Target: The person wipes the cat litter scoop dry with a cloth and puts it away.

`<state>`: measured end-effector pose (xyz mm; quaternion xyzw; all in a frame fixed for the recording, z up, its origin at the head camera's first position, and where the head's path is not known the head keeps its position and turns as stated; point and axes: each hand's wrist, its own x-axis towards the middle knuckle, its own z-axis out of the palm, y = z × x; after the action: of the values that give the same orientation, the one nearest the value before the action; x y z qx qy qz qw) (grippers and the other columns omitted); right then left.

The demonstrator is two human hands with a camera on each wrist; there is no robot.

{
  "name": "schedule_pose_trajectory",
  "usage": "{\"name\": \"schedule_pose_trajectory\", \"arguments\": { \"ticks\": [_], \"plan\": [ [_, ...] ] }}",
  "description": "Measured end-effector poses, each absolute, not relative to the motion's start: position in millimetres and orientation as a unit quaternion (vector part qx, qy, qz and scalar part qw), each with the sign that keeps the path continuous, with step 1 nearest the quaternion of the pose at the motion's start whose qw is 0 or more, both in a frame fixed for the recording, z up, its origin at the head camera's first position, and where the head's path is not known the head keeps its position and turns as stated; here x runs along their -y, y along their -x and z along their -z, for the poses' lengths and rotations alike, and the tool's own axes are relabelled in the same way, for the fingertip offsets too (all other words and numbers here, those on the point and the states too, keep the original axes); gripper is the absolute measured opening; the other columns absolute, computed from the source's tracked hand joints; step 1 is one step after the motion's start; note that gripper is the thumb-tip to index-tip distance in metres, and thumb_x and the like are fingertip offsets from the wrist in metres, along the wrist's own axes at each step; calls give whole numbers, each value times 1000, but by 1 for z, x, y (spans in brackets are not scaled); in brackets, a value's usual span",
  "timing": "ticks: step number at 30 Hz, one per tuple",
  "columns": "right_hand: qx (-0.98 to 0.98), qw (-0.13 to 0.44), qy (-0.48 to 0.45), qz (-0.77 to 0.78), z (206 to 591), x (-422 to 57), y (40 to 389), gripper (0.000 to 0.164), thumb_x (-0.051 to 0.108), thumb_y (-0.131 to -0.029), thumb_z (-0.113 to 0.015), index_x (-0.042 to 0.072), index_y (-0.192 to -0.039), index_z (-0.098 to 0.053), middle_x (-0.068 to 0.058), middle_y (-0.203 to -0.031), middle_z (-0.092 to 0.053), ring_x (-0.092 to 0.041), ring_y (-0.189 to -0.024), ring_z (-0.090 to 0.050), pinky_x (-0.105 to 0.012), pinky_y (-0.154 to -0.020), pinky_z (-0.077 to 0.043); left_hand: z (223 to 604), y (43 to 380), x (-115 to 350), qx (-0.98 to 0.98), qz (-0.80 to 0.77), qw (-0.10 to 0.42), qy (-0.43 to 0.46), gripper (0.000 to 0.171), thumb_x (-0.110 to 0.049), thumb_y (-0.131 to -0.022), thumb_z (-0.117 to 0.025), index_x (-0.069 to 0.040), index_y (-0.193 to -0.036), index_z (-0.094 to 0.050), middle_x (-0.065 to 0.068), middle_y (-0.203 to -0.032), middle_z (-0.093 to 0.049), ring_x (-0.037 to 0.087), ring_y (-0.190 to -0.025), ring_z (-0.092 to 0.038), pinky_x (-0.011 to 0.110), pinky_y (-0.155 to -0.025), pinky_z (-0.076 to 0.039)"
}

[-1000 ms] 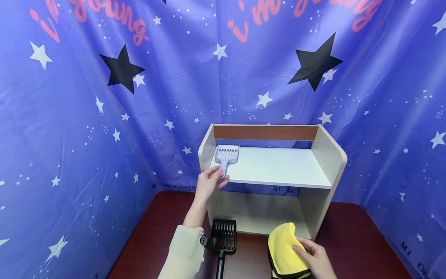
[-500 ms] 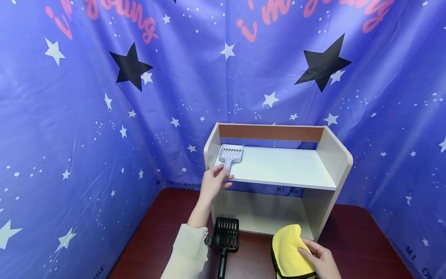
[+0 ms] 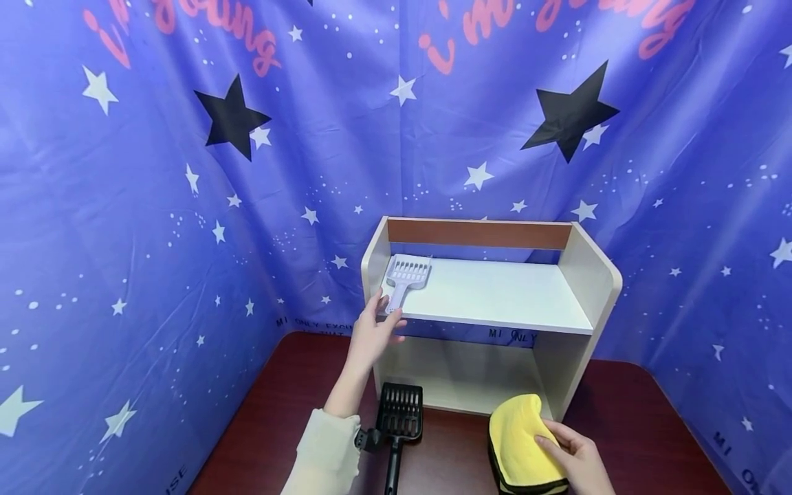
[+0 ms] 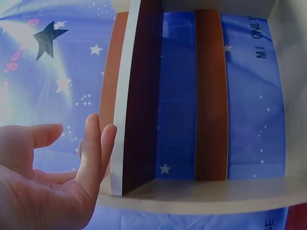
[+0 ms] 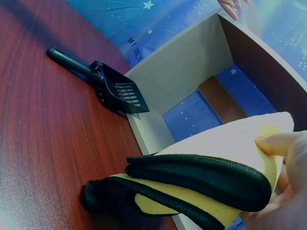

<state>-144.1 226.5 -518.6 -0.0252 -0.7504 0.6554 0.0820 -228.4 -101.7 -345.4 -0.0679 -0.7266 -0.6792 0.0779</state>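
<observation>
A pale lavender litter scoop (image 3: 410,270) lies on the upper shelf at its left end, handle toward the front edge. Around that handle's end is my left hand (image 3: 370,335), thumb and fingers spread apart; the left wrist view shows the same hand (image 4: 57,191) at the shelf's edge with loosened fingers. My right hand (image 3: 581,459) pinches a folded yellow cloth (image 3: 522,443) with black trim, thumb on top, in front of the lower compartment. In the right wrist view the cloth's (image 5: 220,143) folds fan out over the table.
A two-tier wooden shelf unit (image 3: 495,295) stands on the dark red table (image 3: 619,412). On the table before its lower left sits a black litter scoop (image 3: 401,416), handle toward me. A blue star-printed curtain (image 3: 346,137) hangs behind and at both sides.
My left fingers have let go of the lavender scoop's handle and spread apart; the scoop stays on the shelf. My right hand still holds the cloth, shifted slightly right.
</observation>
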Motion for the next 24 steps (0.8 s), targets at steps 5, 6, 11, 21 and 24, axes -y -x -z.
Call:
{"name": "schedule_pose_trajectory", "arguments": {
  "ticks": [5, 6, 11, 21, 24],
  "plan": [
    [756, 82, 27, -648, 518, -229, 144, 25, 2, -84, -66, -6, -108, -65, 5, -81, -72, -12, -65, -66, -30, -54, -56, 366, 224, 113, 718, 683, 115, 68, 61, -10, -93, -58, -1, -146, -28, 22, -145, -39, 34, -96, -66, 40, -75, -58],
    [759, 81, 30, -645, 517, -229, 145, 26, 3, -85, -67, -7, -109, -65, 5, -81, -72, -12, -66, -66, -30, -55, -56, 372, 225, 116, 713, 686, 128, 66, 59, -10, -92, -58, -3, -145, -31, 20, -144, -40, 33, -96, -67, 38, -74, -58],
    [767, 67, 43, -637, 514, -232, 146, 31, 7, -86, -67, -7, -113, -63, 9, -84, -72, -12, -69, -67, -29, -57, -56, 389, 217, 128, 699, 689, 182, 55, 49, -7, -92, -58, -5, -139, -43, 16, -139, -48, 33, -95, -67, 31, -71, -59],
    [772, 57, 54, -631, 513, -236, 145, 32, 9, -87, -66, -5, -115, -63, 15, -86, -70, -9, -71, -67, -27, -58, -57, 430, 203, 155, 694, 703, 159, 3, 39, -7, -92, -58, -6, -131, -53, 17, -125, -60, 32, -96, -67, 35, -76, -58],
    [777, 54, 53, -625, 513, -237, 146, 34, 11, -87, -67, -6, -116, -62, 17, -86, -70, -8, -71, -67, -27, -59, -56, 446, 199, 161, 697, 704, 137, -9, 39, -8, -92, -59, -3, -130, -53, 19, -125, -60, 29, -96, -67, 37, -77, -57]
  ]
}}
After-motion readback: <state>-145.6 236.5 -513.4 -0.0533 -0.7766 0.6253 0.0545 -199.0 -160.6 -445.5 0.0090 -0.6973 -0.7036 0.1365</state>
